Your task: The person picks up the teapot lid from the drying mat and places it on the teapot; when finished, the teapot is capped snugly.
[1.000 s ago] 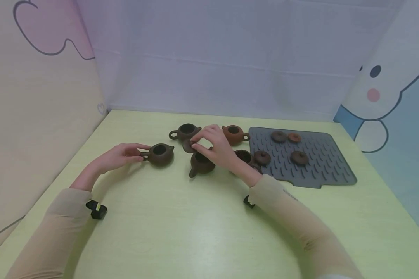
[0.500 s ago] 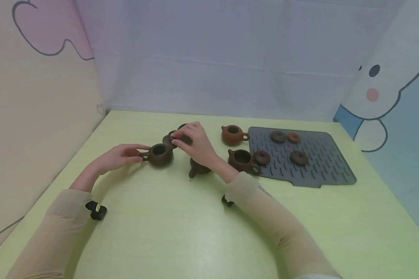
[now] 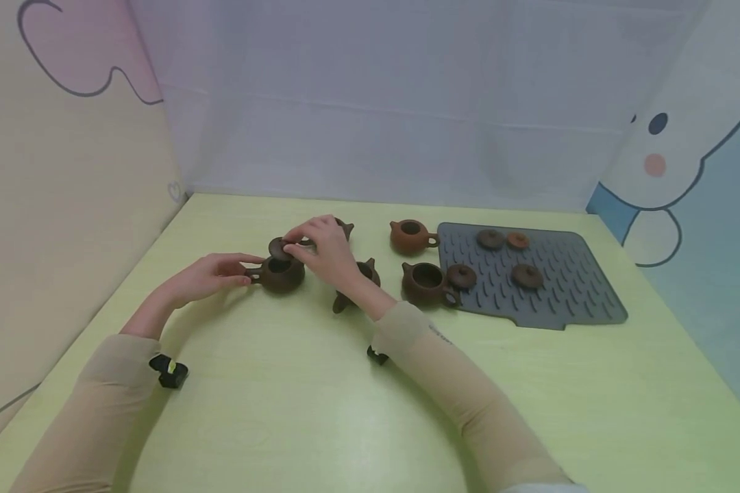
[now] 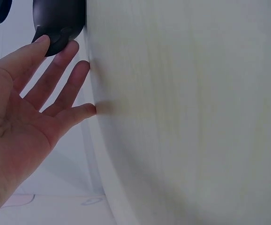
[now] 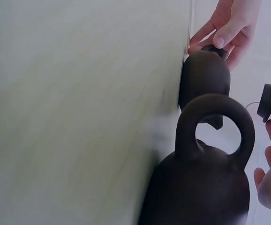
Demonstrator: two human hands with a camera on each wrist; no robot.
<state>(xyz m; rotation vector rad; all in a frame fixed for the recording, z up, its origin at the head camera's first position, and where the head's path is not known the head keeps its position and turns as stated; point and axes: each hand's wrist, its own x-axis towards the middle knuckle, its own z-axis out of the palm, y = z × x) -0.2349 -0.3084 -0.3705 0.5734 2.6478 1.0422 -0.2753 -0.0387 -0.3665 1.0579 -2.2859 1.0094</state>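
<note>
A pale yellow-green table [image 3: 321,411] is seen, and on its right part a grey ridged mat [image 3: 570,274] is laid. By the left hand [image 3: 206,277], a dark brown teapot [image 3: 284,279] is pinched at its handle, between thumb and fingers, while the outer fingers are spread. By the right hand [image 3: 328,253], a dark brown lid [image 3: 277,248] is pinched closely with the fingertips; it is held tilted over the mouth of this same teapot. Behind the right hand, a rear teapot [image 3: 345,229] is partly hidden. A reddish-brown teapot [image 3: 408,238] is placed near the mat. On the mat, a small reddish-brown lid [image 3: 518,240] is set.
</note>
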